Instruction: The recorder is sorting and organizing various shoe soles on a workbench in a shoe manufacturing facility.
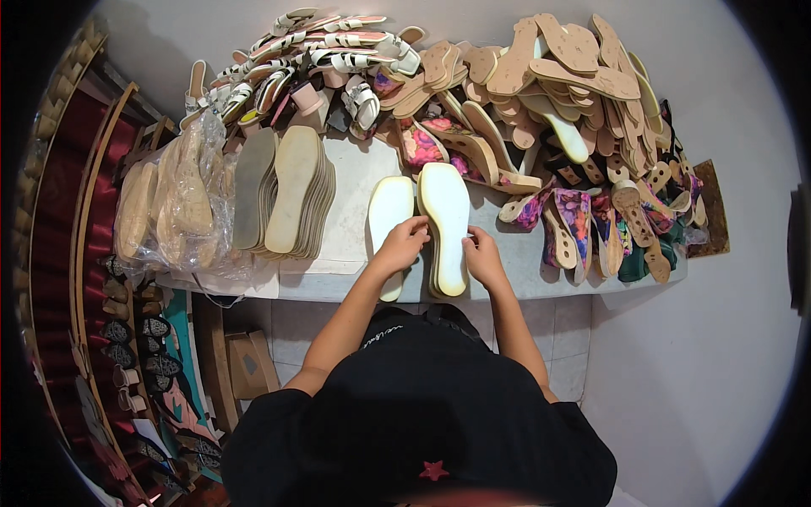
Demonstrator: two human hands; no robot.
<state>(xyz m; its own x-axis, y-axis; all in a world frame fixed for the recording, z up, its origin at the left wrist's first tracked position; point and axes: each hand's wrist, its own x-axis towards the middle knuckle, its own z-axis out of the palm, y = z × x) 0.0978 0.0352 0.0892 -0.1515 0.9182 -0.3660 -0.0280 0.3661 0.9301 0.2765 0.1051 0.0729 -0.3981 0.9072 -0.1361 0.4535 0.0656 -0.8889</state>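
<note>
1. R hand (pixel 483 256) is gripping the right edge of the right white insole stack (pixel 445 224), thumb showing; its other fingers are mostly hiding.
2. L hand (pixel 404 243) is covering part of the left white insole stack (pixel 391 203), bent fingers touching the right stack's left edge; can't tell if they're actually clamping it.
3. Both stacks are sitting side by side nr the front edge of the table (pixel 498 286); can't tell if the right one is lifting off it. Layer count's unclear.
4. To L, grey-beige insole stacks (pixel 294 186) are lying nr a clear plastic bag (pixel 187 211), whose creases & glare are blurring the cork-coloured soles inside.
5. To R, floral wedge soles (pixel 573 224) are overlapping, some hiding others.
6. Behind, tan insoles (pixel 583 80) are piling up beside white strappy sandals (pixel 346 61), lower ones mostly hiding.
7. Far L, fisheye rim is cutting off a shoe rack (pixel 108 169).
</note>
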